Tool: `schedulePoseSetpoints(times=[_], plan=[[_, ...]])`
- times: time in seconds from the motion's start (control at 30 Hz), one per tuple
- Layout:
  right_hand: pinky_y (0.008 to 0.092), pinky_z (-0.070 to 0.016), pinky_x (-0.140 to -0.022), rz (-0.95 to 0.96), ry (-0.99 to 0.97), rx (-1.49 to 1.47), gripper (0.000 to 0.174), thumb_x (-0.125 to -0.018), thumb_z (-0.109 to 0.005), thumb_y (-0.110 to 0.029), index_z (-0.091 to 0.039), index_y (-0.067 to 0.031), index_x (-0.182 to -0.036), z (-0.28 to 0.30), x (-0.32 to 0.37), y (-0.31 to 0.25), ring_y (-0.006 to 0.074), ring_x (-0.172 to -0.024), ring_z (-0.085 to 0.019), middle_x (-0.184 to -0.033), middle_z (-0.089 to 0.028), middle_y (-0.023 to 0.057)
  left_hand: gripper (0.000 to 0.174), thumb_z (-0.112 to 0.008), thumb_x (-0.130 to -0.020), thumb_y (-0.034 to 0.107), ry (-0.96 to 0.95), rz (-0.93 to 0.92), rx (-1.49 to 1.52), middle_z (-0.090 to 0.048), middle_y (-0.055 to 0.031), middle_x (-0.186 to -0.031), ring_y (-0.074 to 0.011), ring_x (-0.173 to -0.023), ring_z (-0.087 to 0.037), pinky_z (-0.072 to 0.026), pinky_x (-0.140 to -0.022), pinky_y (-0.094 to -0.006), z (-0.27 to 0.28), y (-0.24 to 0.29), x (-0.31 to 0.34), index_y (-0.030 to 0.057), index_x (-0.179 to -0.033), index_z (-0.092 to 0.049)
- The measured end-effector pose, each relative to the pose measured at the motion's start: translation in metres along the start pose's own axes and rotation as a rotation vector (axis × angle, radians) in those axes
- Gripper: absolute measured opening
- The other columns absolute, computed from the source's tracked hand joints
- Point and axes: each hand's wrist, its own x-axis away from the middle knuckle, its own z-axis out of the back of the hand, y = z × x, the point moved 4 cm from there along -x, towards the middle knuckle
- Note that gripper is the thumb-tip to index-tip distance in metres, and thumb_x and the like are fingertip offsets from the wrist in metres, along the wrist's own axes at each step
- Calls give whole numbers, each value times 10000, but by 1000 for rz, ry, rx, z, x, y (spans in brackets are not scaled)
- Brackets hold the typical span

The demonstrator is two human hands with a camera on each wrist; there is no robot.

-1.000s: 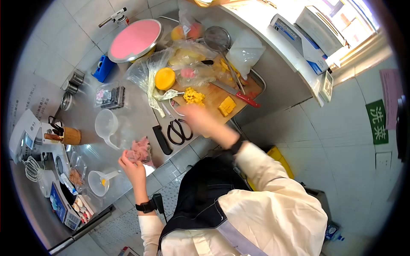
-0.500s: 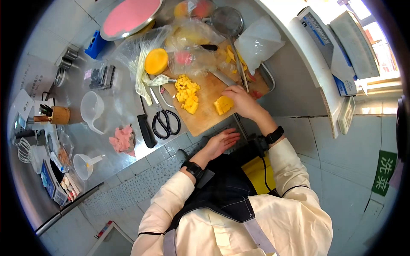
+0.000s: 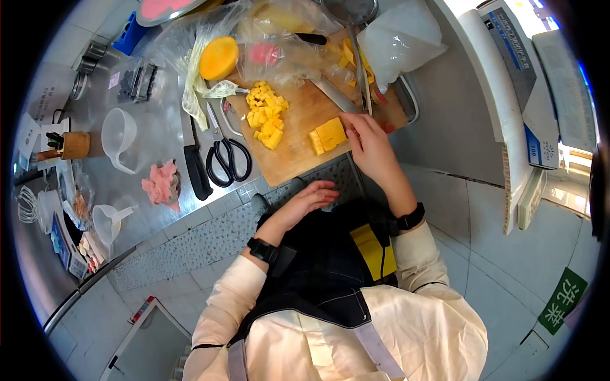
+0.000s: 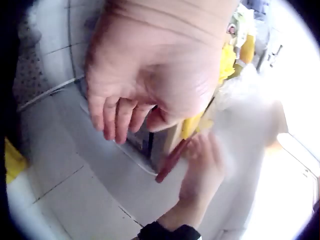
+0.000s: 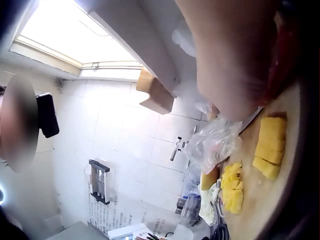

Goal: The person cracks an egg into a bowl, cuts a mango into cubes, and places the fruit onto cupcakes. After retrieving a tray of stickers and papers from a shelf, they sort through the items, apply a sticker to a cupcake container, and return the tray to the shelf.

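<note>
My right hand [image 3: 375,149] is over the right part of the wooden cutting board [image 3: 289,162], with its fingers and thumb apart. Beneath it in the head view lies a knife [image 3: 333,93], its red handle mostly covered there. In the left wrist view the red handle [image 4: 170,162] shows beside the blurred hand. Just left of the thumb sits a sliced block of yellow mango [image 3: 327,135]. Farther left on the board is a pile of mango cubes [image 3: 265,114]. My left hand [image 3: 309,200] hangs in front of the board's near edge, palm empty and fingers relaxed.
Scissors [image 3: 227,162] and a black-handled knife [image 3: 198,171] lie left of the board. A crumpled pink cloth [image 3: 161,184] and a plastic measuring cup [image 3: 118,136] are farther left. Behind the cubes stand a mango half [image 3: 218,58] and plastic bags [image 3: 279,54].
My left hand has left the pink cloth and come back before the board. My right hand has moved from the scissors area to the red knife handle. The head view has shifted.
</note>
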Motion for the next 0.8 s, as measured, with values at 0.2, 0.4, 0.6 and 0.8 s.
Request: schedulePoseSetpoints(times=[0.2, 0.4, 0.6, 0.8], plan=[[303, -482, -736, -215, 79, -97, 336, -795, -556, 11, -512, -15, -1127, -14, 14, 13, 235, -832, -602, -999, -570, 132, 245, -486, -868, 66, 294, -257, -738, -593, -90, -980, -168, -878, -583, -460, -786, -272, -18, 78, 36, 37, -1109, -521], [294, -489, -739, -243, -20, -63, 338, -789, -568, 6, -517, -2, -1123, -21, -10, 19, 224, -828, -606, -1001, -568, 143, 314, -583, -802, 80, 643, -578, -1118, -521, -115, -1012, -255, -897, -538, -432, -808, -321, -18, 130, 3, 51, -1111, -532], [361, -478, -769, -247, -102, -230, 348, -760, -567, -3, -520, 5, -1104, -25, -21, 23, 307, -880, -589, -1028, -557, 184, 391, -655, -741, 121, 710, -640, -1385, -508, -138, -1010, -299, -956, -491, -403, -854, -350, -15, 126, -19, 61, -1109, -537], [373, -458, -806, -138, -204, -164, 405, -711, -589, 16, -521, -2, -1111, -27, -27, 9, 336, -930, -562, -1032, -561, 184, 357, -671, -736, 134, 716, -589, -1311, -536, -115, -881, -256, -817, -542, -453, -739, -334, -6, 124, -17, 51, -1062, -550]])
